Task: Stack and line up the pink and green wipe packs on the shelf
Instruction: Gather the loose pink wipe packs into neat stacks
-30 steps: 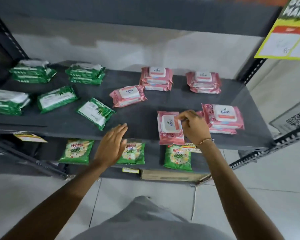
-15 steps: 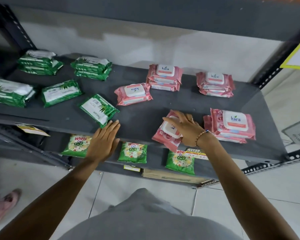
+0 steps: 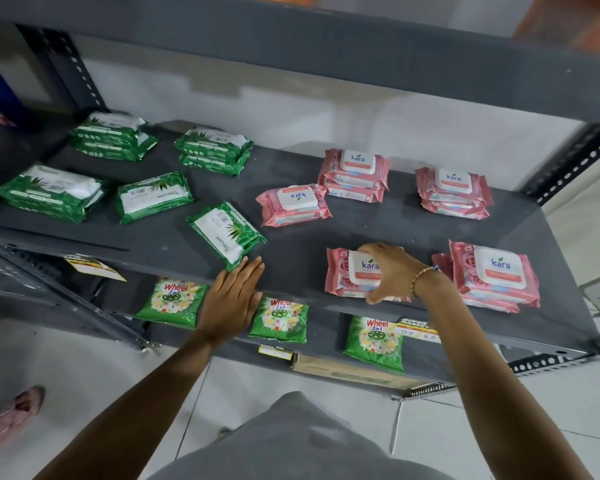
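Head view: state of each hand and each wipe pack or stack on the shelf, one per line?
Left hand: open, flat at shelf edge, fingertips at loose green pack, which lies askew.
Right hand: gripping front pink pack.
Middle pink pack: single, skewed.
Back pink stacks: stacked.
Front-right pink stack: stacked.
Second loose green pack: single, tilted.

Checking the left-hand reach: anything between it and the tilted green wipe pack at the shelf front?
Nothing visible. The left hand lies flat at the shelf edge, fingertips right at the tilted green plastic wipe pack.
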### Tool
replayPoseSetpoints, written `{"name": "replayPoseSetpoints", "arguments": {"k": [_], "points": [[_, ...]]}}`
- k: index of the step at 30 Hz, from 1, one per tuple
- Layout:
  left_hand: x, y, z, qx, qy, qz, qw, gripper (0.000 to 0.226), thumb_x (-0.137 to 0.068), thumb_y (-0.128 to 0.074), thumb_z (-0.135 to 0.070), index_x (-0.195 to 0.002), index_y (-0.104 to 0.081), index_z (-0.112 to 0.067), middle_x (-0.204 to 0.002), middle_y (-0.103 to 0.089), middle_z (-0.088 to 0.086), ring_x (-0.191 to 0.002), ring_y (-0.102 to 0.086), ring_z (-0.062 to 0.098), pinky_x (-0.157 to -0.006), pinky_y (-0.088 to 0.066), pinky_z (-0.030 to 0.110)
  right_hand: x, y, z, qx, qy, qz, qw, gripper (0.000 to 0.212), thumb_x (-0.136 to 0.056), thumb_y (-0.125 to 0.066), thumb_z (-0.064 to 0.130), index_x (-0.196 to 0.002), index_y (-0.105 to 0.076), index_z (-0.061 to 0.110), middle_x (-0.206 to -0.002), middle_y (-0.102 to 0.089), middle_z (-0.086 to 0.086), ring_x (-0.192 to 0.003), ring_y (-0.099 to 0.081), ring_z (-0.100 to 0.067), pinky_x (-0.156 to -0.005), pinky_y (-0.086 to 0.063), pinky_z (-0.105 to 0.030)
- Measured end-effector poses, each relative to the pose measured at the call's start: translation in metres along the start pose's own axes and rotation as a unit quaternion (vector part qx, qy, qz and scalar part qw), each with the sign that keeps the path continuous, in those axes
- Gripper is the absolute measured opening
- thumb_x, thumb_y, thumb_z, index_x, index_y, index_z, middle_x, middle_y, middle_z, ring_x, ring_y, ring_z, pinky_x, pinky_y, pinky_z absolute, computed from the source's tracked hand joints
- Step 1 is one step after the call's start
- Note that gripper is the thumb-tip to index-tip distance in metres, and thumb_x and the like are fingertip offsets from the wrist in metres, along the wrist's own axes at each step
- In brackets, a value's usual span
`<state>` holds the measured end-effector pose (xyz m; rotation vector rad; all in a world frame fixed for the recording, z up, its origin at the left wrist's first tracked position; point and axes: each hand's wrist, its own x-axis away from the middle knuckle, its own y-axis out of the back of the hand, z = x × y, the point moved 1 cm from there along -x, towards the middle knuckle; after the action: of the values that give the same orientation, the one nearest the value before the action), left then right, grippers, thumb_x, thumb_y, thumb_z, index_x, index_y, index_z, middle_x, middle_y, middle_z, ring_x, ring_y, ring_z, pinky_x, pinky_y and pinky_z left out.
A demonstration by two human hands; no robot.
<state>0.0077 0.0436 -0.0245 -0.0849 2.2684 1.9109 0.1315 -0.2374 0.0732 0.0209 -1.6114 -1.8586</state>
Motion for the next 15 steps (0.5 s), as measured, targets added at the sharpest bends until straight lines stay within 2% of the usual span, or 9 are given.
{"name": "replayPoseSetpoints", "arguments": {"k": [3,6,8,12,15], "points": [[-0.002,-0.001,-0.002,0.021,0.014,-0.012,1.000,0.053,-0.100,-0.017,-0.038,-0.133,-0.046,-0.009,-0.133,-0.061,0.011,-0.122,-0.059,0.030,-0.092,-0.049,0.044,-0.010,0.018,0.009,-0.016,0.004,-0.026,1.000,0.093,-0.055,-0.085,0.030,-0.135,-0.039,0.016,-0.127,-0.054,-0.006,-0.112,-0.050,-0.024,-0.093,-0.041,-0.031],[-0.003,-0.002,-0.002,0.011,0.008,-0.023,1.000,0.057,-0.101,-0.016,-0.037,-0.127,-0.055,-0.006,-0.128,-0.064,0.012,-0.117,-0.063,0.031,-0.093,-0.042,0.039,-0.031,0.042,0.023,-0.040,0.033,-0.067,0.996,0.091,-0.057,-0.084,0.025,-0.136,-0.038,0.018,-0.125,-0.054,-0.006,-0.112,-0.050,-0.023,-0.096,-0.042,-0.034],[-0.003,-0.003,-0.001,-0.008,-0.002,-0.025,1.000,0.060,-0.101,-0.016,-0.036,-0.124,-0.060,-0.004,-0.128,-0.064,0.012,-0.116,-0.063,0.030,-0.092,-0.037,0.037,-0.050,0.057,0.035,-0.047,0.044,-0.068,0.996,0.089,-0.059,-0.083,0.023,-0.135,-0.037,0.021,-0.123,-0.053,-0.005,-0.113,-0.050,-0.023,-0.097,-0.044,-0.038],[-0.003,-0.005,0.002,-0.017,-0.008,-0.017,1.000,0.061,-0.101,-0.015,-0.038,-0.126,-0.060,-0.006,-0.132,-0.062,0.009,-0.119,-0.062,0.027,-0.088,-0.049,0.036,-0.086,0.083,0.060,-0.059,0.070,-0.060,0.994,0.087,-0.059,-0.081,0.018,-0.135,-0.038,0.021,-0.131,-0.052,-0.006,-0.118,-0.050,-0.026,-0.099,-0.043,-0.040],[-0.004,-0.006,0.003,-0.024,-0.010,-0.017,1.000,0.063,-0.101,-0.014,-0.039,-0.125,-0.063,-0.008,-0.132,-0.063,0.007,-0.118,-0.063,0.025,-0.087,-0.051,0.035,-0.103,0.092,0.072,-0.066,0.068,-0.039,0.995,0.089,-0.058,-0.080,0.022,-0.136,-0.036,0.025,-0.139,-0.050,-0.004,-0.122,-0.051,-0.028,-0.102,-0.045,-0.046]]}}
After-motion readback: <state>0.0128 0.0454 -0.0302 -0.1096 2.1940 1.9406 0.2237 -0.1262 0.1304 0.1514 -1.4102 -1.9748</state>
